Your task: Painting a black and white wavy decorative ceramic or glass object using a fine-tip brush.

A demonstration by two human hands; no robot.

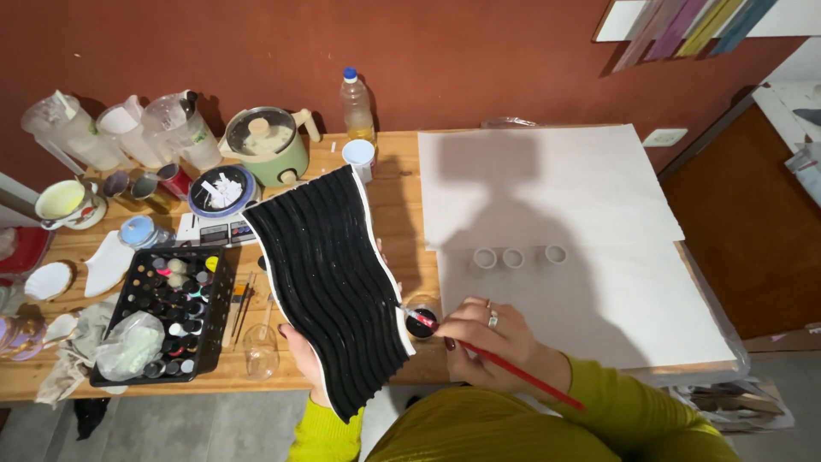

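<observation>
My left hand (301, 352) grips the lower left edge of a wavy, ribbed panel (329, 282) painted black with a white rim, holding it tilted above the table's front edge. My right hand (487, 340), with a ring on one finger, holds a red-handled paintbrush (505, 364). The brush tip touches the panel's right edge, just over a small cup of black paint (422, 321). Both sleeves are yellow-green.
A black crate of paint bottles (171, 312) sits on the wooden table (398, 184) at left, beside measuring jugs, a green pot (269, 145), a scale and an oil bottle (357, 104). White sheets (564, 197) cover the right side, with three small white rings (513, 257).
</observation>
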